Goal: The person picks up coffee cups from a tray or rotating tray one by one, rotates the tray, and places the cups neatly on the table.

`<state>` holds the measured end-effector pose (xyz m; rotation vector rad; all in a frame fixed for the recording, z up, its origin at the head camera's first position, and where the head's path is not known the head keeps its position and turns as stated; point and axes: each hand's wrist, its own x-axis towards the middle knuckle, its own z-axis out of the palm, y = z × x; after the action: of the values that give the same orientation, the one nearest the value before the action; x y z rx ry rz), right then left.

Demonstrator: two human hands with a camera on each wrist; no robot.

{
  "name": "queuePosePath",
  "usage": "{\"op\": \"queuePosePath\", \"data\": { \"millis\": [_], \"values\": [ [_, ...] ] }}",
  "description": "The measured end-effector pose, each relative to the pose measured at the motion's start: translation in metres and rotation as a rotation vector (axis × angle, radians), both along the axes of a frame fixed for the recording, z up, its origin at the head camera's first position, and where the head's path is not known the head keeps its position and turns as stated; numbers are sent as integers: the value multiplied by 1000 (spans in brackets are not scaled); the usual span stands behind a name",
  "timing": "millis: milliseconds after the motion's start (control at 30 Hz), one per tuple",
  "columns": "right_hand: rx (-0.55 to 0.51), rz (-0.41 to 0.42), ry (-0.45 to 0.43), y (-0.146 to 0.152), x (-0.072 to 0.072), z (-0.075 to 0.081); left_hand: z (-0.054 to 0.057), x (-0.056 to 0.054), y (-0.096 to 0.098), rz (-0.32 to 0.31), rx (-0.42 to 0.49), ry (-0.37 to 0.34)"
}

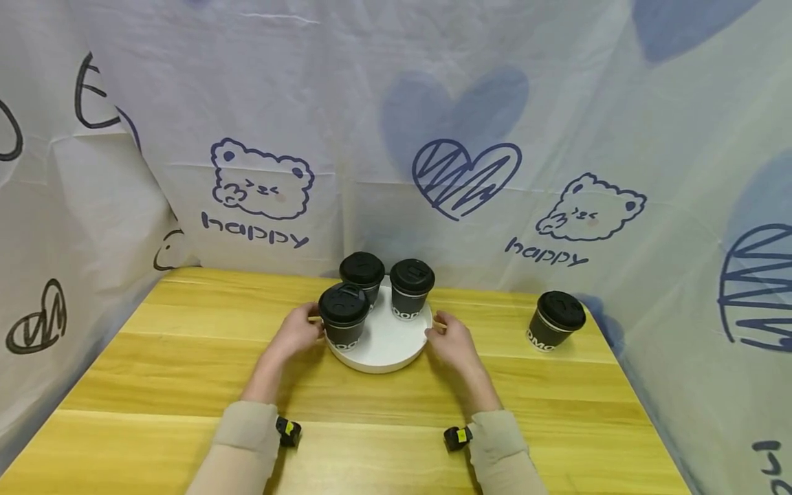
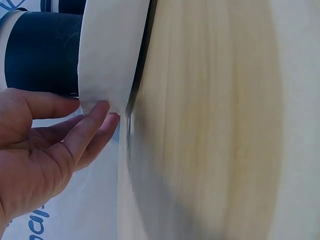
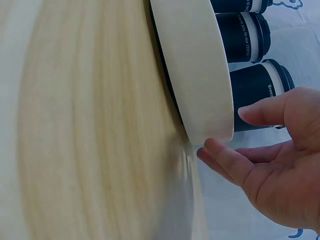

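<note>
Left hand and right hand are pinching white tray at nine, three o'clock — three cups standing aboard, lone cup sitting apart at three.

I see the left hand pinching the rim of a white disc, a dark cup standing on top.
</note>
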<state>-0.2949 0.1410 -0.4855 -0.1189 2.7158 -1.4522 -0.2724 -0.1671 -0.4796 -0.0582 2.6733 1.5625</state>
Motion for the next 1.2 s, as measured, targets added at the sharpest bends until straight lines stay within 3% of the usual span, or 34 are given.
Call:
{"op": "queuePosePath", "data": {
  "millis": [300,633,767,1000,1200],
  "values": [
    [-46,14,-9,-3,-1,-5,0,-6,-8,-18,22,-16],
    [-16,18,-7,-6,1,-6,1,-6,-8,-12,71,-24],
    [2,22,-6,-5,1,-5,1,-3,-7,-20,109,-30],
    [27,40,-4,-2,1,-2,4,7,-7,-43,29,10],
    [35,55,-27,-2,3,1,7,14,-7,-62,36,16]
  ]
}}
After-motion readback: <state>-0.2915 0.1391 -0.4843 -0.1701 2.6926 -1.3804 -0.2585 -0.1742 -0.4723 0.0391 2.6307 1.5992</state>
